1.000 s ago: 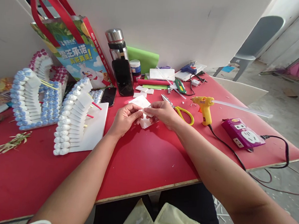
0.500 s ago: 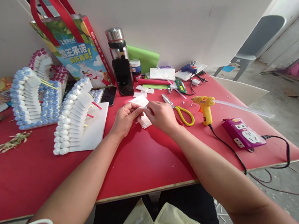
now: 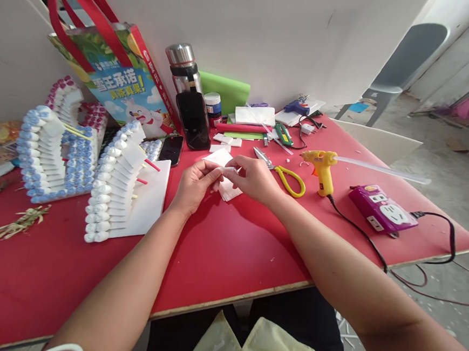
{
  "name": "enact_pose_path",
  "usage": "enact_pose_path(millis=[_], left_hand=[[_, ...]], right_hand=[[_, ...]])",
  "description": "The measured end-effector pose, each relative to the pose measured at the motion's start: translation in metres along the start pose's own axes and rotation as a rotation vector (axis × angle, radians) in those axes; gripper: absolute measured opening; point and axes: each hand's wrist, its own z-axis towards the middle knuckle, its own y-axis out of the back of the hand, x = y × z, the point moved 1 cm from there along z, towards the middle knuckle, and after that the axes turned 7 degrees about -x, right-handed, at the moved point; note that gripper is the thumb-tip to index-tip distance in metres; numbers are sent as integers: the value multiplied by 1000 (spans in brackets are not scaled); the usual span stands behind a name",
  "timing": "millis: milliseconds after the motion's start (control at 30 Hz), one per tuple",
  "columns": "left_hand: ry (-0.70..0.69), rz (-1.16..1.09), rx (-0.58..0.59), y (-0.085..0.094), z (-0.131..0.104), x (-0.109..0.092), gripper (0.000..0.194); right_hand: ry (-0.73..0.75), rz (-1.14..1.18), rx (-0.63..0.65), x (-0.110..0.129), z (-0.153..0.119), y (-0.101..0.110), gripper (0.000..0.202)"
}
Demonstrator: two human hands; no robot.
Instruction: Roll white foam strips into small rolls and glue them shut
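My left hand [image 3: 197,186] and my right hand [image 3: 254,180] meet above the middle of the red table. Between their pinched fingertips is a small piece of white paper [image 3: 230,171], partly hidden by the fingers. Under and just behind the hands lies a stack of white paper sheets [image 3: 229,191], some of it covered. To the right of my right hand rest pliers with yellow handles [image 3: 291,181], jaws pointing away to the left. Left of my left hand stands a curved white model [image 3: 116,182] with rolled white tips and small sticks, on a white board [image 3: 151,207].
A yellow glue gun [image 3: 320,168] with a long glue stick stands right, near a purple power strip [image 3: 382,209]. At the back are a steel flask [image 3: 180,63], phone [image 3: 170,150] and green cutter [image 3: 283,135]. A blue-white model [image 3: 41,155] and printed bag [image 3: 120,85] occupy the left.
My right hand has shifted slightly right and its fingers have straightened, so more of the white paper shows between the hands. My left hand stays nearly in place.
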Motion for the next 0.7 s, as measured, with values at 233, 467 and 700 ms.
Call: enact_pose_path(millis=[233, 467, 700], left_hand=[[3, 10, 32, 0, 0, 0, 24], [-15, -44, -6, -6, -2, 3, 23], [-61, 31, 27, -5, -4, -3, 23]], right_hand=[[32, -31, 44, -1, -1, -3, 25], [207, -309, -28, 4, -4, -3, 27], [279, -288, 29, 3, -4, -1, 21]])
